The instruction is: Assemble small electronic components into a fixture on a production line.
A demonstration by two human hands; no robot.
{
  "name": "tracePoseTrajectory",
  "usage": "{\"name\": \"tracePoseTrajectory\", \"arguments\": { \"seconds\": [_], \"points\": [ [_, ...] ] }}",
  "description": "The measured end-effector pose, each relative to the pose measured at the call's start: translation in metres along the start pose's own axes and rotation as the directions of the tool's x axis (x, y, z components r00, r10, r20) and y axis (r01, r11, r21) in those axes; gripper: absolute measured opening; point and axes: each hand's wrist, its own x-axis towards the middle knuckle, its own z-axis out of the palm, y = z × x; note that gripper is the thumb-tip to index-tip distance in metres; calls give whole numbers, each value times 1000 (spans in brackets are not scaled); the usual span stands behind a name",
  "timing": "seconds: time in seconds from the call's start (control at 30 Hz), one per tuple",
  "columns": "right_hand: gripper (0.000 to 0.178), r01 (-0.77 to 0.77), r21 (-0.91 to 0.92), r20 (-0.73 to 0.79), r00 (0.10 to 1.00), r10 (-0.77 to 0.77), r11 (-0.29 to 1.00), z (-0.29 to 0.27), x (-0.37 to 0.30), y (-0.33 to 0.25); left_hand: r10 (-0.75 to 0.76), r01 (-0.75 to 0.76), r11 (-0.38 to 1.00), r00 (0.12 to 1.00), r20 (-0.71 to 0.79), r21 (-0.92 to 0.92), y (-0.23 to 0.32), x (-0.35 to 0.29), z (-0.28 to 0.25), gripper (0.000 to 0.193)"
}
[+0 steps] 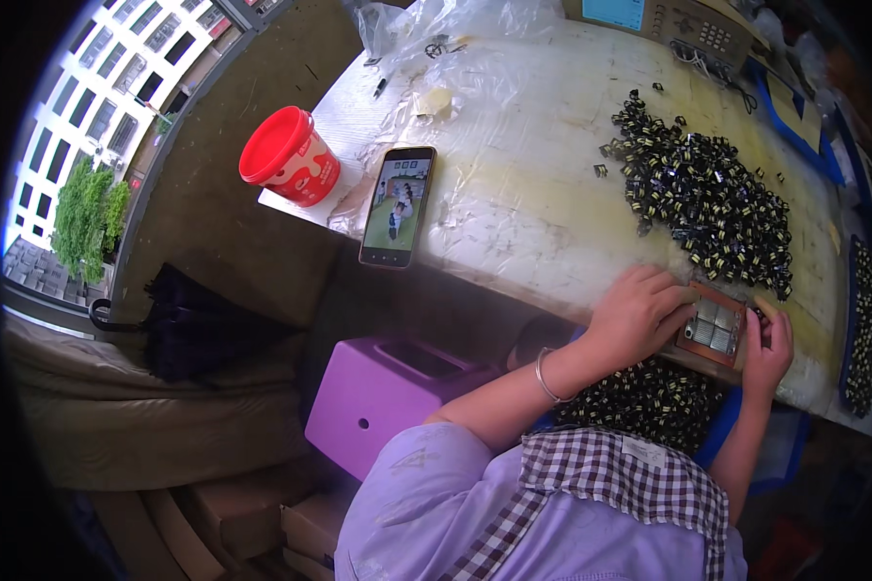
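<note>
At the table's front edge lies a small copper-brown fixture (715, 324) with a silver, gridded middle. My left hand (639, 315), a bracelet on its wrist, is closed at the fixture's left side, its fingertips on the edge. On the right side, my right hand (771, 347) has its fingers pinched together beside the fixture; what sits between them is too small to make out. Just beyond both hands spreads a heap of small black parts with yellow bands (707, 194). More such parts (644, 402) lie below the table edge, in front of my body.
A phone (397, 208) with a lit screen and a red tub (291, 157) stand at the table's left. A purple stool (378, 402) is below. Blue trays (794, 116) and a desk telephone (698, 34) line the far right. Clear plastic bags (446, 34) lie at the back.
</note>
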Motion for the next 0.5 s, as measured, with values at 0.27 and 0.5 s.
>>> {"name": "tracePoseTrajectory", "arguments": {
  "seconds": [0.27,0.5],
  "points": [
    [16,12,-35,5,1000,-12,999,0,1,4,-16,16,1000,1000,22,5,-1,0,0,17],
    [17,-29,-15,17,999,29,999,0,-2,8,-25,25,1000,1000,9,-3,1,-1,1,17]
  ]
}}
